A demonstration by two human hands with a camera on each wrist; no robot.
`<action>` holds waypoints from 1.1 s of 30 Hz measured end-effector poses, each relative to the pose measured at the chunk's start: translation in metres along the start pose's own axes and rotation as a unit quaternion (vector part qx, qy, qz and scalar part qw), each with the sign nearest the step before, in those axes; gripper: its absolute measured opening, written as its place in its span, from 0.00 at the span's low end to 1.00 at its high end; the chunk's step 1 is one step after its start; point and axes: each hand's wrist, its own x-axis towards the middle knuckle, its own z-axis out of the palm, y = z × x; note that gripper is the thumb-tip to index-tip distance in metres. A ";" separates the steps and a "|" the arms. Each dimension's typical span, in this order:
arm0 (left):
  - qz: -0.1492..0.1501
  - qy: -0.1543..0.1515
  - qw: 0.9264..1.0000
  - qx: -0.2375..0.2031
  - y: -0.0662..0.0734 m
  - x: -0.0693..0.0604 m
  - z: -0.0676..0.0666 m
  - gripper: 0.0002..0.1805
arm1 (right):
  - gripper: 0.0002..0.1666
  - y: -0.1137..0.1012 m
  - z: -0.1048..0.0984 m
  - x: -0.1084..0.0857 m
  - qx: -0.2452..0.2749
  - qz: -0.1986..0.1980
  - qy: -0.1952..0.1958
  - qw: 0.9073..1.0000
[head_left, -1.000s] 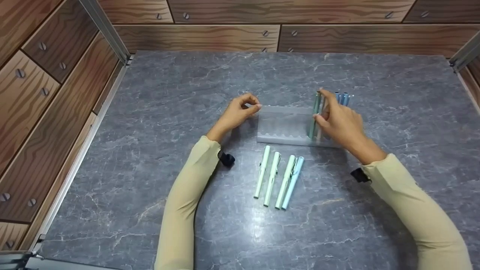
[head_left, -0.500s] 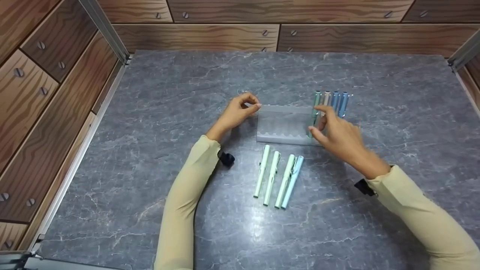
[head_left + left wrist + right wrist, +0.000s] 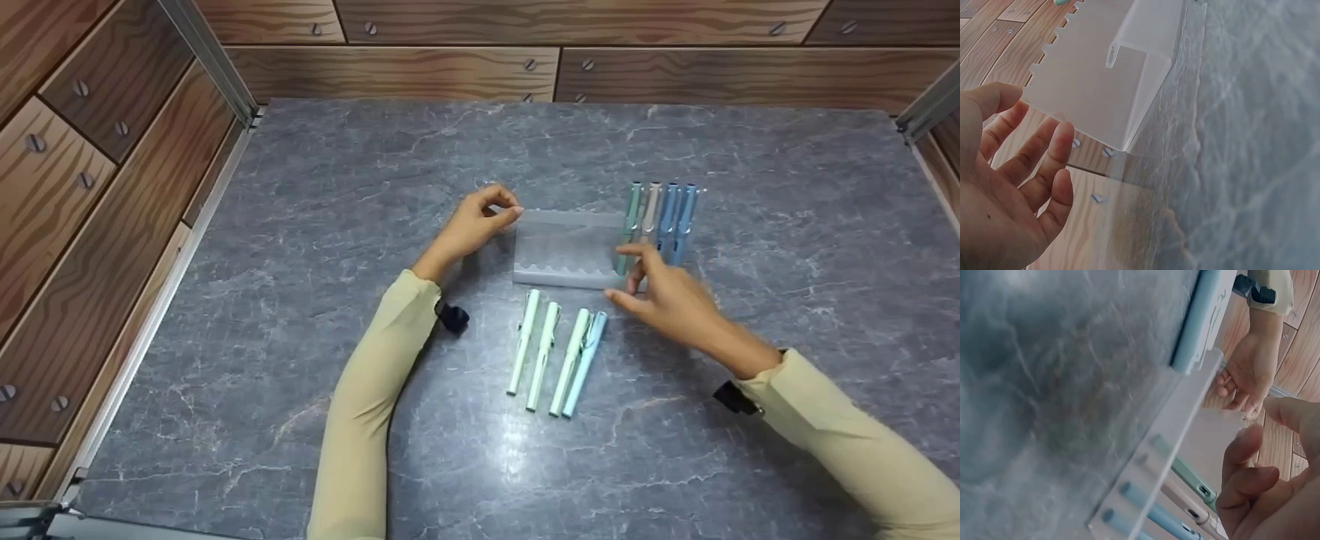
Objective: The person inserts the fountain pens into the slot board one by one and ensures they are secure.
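A translucent notched rack [image 3: 570, 244] stands on the table; its right part holds a green pen [image 3: 634, 206], a beige pen [image 3: 651, 206] and two blue pens [image 3: 685, 214]. The left hand [image 3: 472, 225] pinches the rack's upper left corner between thumb and forefinger, as the left wrist view [image 3: 1022, 169] also shows. Over the rack's lower right edge hovers the right hand [image 3: 671, 300], thumb and forefinger apart, nothing between them. In front of the rack lie several light green pens [image 3: 523, 341] and one light blue pen [image 3: 585, 365], roughly side by side.
The grey marbled table [image 3: 360, 172] has wood-patterned walls [image 3: 405, 75] behind and at the left. A metal rail [image 3: 161, 300] runs along its left edge. Both forearms reach in from the front edge.
The right hand has come off the green pen at the rack and moved down toward the front, its fingers now apart. The left hand has stayed at the corner.
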 end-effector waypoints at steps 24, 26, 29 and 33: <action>0.004 0.011 1.000 -0.007 0.000 0.001 0.002 0.08 | 0.41 0.002 0.027 -0.022 0.154 0.095 -0.162 0.970; 0.001 0.007 1.000 -0.008 0.001 0.001 0.002 0.07 | 0.41 0.001 0.027 -0.021 0.151 0.102 -0.167 0.969; -0.005 0.005 1.000 -0.009 0.001 0.000 0.001 0.07 | 0.41 0.000 0.027 -0.021 0.146 0.103 -0.171 0.969; -0.006 0.006 1.000 -0.008 0.000 0.000 0.001 0.07 | 0.40 0.000 0.027 -0.022 0.135 0.096 -0.173 0.971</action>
